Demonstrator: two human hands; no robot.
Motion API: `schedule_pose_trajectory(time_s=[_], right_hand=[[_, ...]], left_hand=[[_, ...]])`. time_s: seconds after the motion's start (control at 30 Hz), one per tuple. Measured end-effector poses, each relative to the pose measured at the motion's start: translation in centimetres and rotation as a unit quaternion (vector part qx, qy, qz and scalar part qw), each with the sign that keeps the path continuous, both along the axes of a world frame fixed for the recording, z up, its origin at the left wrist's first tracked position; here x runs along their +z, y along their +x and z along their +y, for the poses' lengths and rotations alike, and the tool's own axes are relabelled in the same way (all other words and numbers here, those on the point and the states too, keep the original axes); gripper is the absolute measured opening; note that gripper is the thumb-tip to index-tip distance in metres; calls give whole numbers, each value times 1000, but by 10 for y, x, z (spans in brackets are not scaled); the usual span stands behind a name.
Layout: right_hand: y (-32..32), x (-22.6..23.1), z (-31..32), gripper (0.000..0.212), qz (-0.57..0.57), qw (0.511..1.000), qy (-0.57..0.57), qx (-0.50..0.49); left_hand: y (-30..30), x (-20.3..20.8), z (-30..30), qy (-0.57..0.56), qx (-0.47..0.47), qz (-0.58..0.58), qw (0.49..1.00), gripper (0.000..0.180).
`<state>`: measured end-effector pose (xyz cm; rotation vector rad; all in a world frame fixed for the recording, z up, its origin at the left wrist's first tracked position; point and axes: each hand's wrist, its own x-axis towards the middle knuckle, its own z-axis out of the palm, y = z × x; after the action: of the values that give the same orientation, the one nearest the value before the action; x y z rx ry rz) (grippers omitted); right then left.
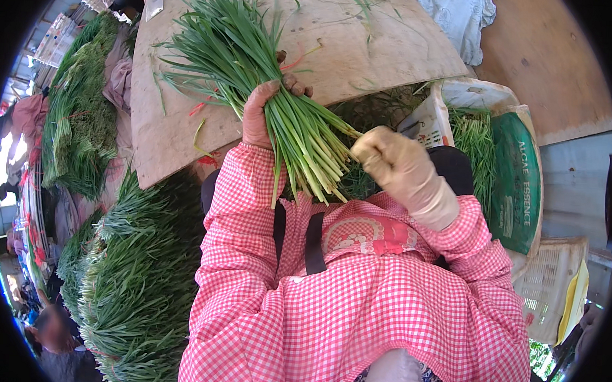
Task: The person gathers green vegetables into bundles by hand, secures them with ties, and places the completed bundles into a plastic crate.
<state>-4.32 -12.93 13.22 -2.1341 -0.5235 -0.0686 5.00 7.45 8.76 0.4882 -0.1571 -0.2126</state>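
Observation:
My left hand (260, 112) is wrapped round a thick bunch of garlic chives (308, 140), with its dark fingertips showing on the far side of the stalks. The green leaves fan out over the board to the far left, and the pale cut ends point toward my lap. At the right edge of those ends is my right hand (398, 164), in a cream glove and slightly blurred. Its fingers are curled closed against the tip of an outer stalk. Whatever they pinch is hidden.
A wooden board (392, 52) lies ahead, with red ties and loose leaves on it. Large heaps of chives (141, 279) are on the left. A white crate (481, 96) holding greens and a green sack (512, 181) stand on the right. Another person (55, 337) is at lower left.

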Motion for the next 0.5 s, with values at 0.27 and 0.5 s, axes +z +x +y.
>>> schedule_pose_trajectory(time_s=[0.27,0.5], right_hand=[[7,-12,32,15,187,982,15,0],[9,-11,31,17,260,961,98,7]], left_hand=[[-2,-6,0,-21,24,-15,999,52],[-2,-8,0,-27,24,6,999,49]])
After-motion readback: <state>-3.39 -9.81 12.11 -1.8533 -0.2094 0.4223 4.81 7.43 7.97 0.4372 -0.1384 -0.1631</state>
